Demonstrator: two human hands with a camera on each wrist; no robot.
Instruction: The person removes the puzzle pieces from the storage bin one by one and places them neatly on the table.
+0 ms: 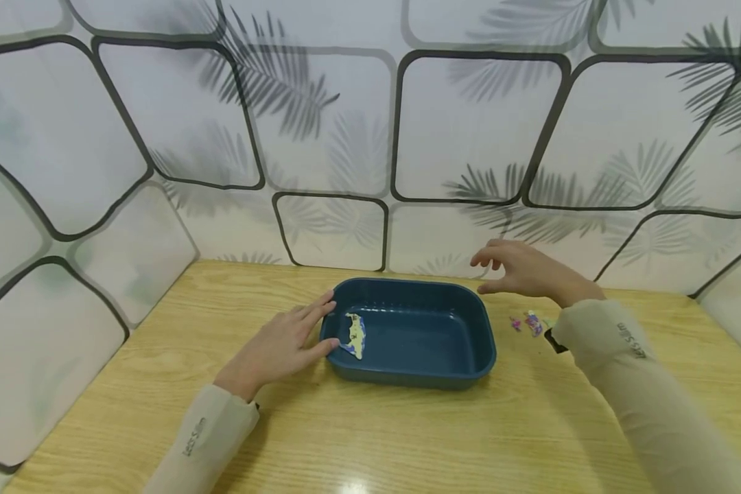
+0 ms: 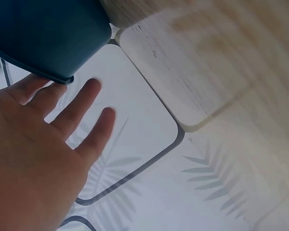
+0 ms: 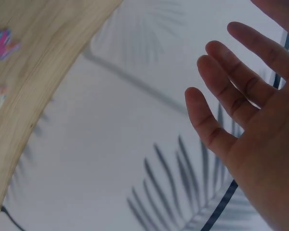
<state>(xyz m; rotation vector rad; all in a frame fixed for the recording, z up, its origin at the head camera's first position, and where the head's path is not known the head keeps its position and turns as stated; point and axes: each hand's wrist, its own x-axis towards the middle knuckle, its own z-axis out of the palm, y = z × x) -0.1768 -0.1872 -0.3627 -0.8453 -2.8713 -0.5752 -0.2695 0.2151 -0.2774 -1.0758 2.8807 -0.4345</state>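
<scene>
A dark blue rectangular basin (image 1: 420,343) sits on the wooden table. Inside its left end lies a flat, irregular yellow-and-blue cut-out (image 1: 356,336). My left hand (image 1: 278,350) rests at the basin's left rim, fingers extended and thumb over the near part of that rim. In the left wrist view, some fingertips of this hand (image 2: 43,144) meet the rim while others spread free beside the basin wall (image 2: 82,43). Above the table, just past the right rim, my right hand (image 1: 525,271) hovers with loosely bent fingers. Its palm (image 3: 274,139) is bare in the right wrist view.
Small pink and purple pieces (image 1: 534,324) lie on the table to the right of the basin, close under the right wrist. Behind the table (image 1: 358,432) stands a pale wall (image 1: 333,226) with dark outlines and leaf prints.
</scene>
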